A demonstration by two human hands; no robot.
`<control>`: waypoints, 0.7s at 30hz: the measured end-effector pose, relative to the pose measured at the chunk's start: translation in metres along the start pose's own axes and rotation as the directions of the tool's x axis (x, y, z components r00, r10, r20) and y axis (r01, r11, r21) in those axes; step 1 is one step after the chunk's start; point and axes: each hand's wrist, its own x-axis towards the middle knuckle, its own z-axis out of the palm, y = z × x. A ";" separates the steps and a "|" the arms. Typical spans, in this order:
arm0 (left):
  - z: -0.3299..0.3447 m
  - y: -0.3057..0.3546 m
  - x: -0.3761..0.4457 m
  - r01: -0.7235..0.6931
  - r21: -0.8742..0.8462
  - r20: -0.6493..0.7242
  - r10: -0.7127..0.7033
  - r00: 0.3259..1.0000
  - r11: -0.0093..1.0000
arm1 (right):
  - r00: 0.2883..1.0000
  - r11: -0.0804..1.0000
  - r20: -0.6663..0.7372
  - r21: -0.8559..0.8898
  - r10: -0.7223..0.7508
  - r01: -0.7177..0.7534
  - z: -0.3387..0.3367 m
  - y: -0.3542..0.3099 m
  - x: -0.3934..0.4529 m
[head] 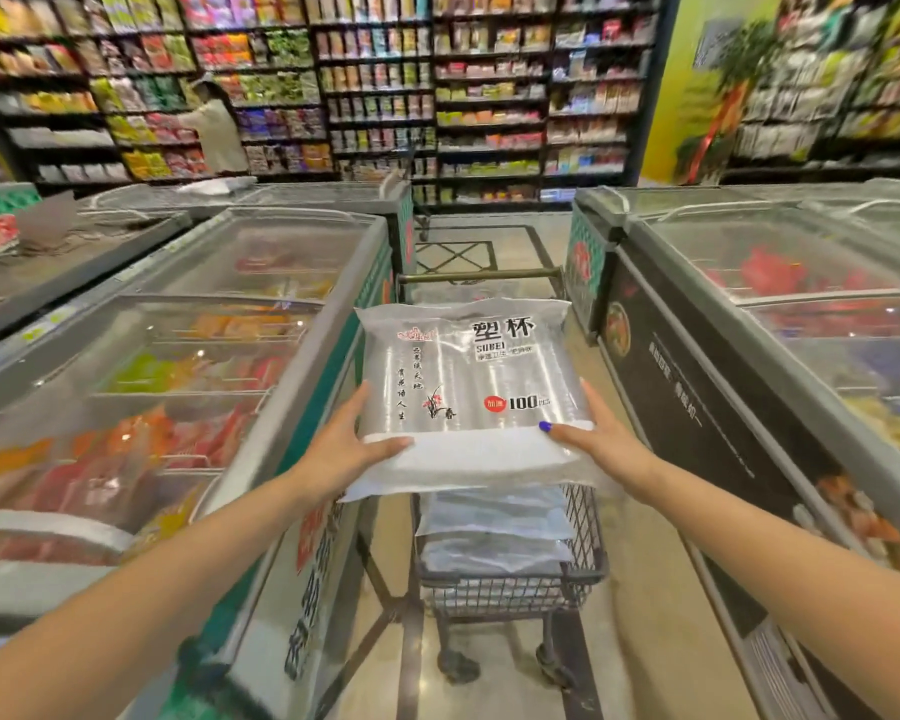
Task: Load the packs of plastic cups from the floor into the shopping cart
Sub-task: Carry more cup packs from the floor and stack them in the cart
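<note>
Both hands hold one pack of plastic cups point(463, 376) flat, directly above the shopping cart point(585, 543). Left hand point(341, 449) grips the pack's near-left edge, thumb lying on top of the white sealed strip, fingers along the side and under. Right hand point(596, 439) grips the near-right edge the same way, thumb with a blue-painted nail on top, fingers along the side. The pack is clear plastic with printed black text and "100" on its face, tilted slightly up at the far end.

Inside the cart, right below the held pack, a stack of more packs point(494, 532) lies flat in the wire basket. The cart handle bar point(481, 275) shows beyond the held pack.

Left of the cart, touching or just beside it, a glass-topped chest freezer point(178, 366) with coloured packets inside. Right of the cart, another chest freezer point(780, 314), dark-sided. Beyond the cart, tall shelves point(380, 85) full of packaged goods, and a person point(214, 127) in light clothes standing at them, far left of the cart.
</note>
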 end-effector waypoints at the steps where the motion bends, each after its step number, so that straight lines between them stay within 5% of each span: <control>1: 0.001 -0.001 0.017 -0.019 0.008 0.001 0.019 1.000 1.000 | 1.000 1.000 0.000 -0.006 0.003 -0.003 -0.002 -0.005 0.010; 15: -0.027 -0.018 0.259 -0.063 -0.004 0.136 0.063 0.989 0.998 | 0.989 0.995 -0.118 -0.034 0.088 -0.093 -0.017 -0.014 0.222; 21: -0.017 -0.039 0.315 0.022 -0.019 0.146 -0.019 0.989 1.000 | 0.986 0.993 -0.133 -0.048 0.099 -0.106 -0.025 0.007 0.284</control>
